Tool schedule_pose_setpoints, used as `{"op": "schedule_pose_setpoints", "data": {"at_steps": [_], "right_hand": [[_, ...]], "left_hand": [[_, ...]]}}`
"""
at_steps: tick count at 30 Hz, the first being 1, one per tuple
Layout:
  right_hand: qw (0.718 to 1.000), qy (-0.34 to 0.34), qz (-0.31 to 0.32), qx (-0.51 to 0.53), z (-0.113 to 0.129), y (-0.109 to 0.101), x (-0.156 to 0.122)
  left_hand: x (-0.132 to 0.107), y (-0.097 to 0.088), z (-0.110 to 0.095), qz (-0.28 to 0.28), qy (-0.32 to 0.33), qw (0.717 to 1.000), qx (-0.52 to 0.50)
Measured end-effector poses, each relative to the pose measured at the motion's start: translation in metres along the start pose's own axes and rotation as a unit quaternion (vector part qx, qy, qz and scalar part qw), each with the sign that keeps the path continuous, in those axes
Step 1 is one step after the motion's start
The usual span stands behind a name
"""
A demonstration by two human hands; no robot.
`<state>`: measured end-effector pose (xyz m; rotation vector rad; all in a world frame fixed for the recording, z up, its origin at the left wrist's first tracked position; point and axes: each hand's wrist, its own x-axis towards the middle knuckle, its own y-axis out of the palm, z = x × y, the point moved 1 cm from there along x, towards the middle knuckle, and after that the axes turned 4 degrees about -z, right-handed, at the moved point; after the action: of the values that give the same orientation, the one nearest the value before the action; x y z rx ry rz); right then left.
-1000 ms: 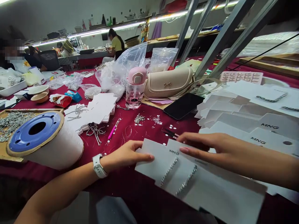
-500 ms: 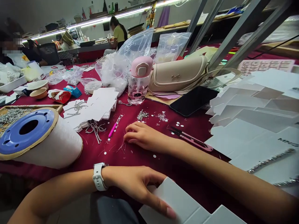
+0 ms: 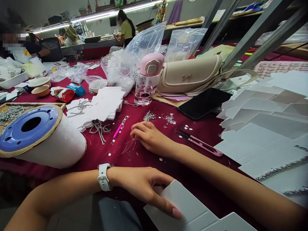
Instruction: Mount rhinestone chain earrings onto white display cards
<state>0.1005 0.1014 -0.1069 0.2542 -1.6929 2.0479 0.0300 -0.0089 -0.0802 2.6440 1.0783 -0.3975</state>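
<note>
My left hand, with a white watch at the wrist, grips a folded white card near the lower edge, thumb on top and fingers beneath. My right hand rests over the dark red cloth with its fingers curled together; whatever they hold, if anything, is hidden. Just left of it lie thin loose threads and a pink-handled tool with a slender metal end. Pink thread snips lie to its right. Beyond its knuckles is a small heap of silver beads.
A big spool of white thread stands at left, beside white cards with silver chains. Behind are a pink-lidded bottle, a cream handbag and a black phone. White cards are piled at right. Co-workers sit farther back.
The view has shifted slightly, so the table's things appear a little farther right. My right hand's fingers have curled and lifted a little; my left hand keeps the card.
</note>
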Motion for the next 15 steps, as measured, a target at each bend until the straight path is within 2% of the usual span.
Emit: {"op": "schedule_pose_setpoints", "data": {"at_steps": [4,8,10,12,15], "right_hand": [[0.997,0.028,-0.027,0.073,-0.006,-0.005,0.0],[0.981,0.103,-0.029,0.164,-0.014,-0.018,-0.005],[0.961,0.157,-0.054,0.221,-0.02,-0.033,-0.009],[0.929,0.22,-0.118,0.273,-0.028,-0.055,-0.015],[0.887,0.291,-0.225,0.28,-0.043,-0.093,-0.029]], "left_hand": [[-0.001,-0.002,-0.002,-0.014,0.01,1.0,-0.018],[-0.001,-0.005,-0.002,-0.051,0.014,0.997,-0.053],[0.0,-0.009,-0.002,-0.098,0.028,0.991,-0.092],[0.002,-0.014,-0.002,-0.163,0.051,0.974,-0.147],[0.005,-0.024,-0.003,-0.266,0.106,0.929,-0.234]]}}
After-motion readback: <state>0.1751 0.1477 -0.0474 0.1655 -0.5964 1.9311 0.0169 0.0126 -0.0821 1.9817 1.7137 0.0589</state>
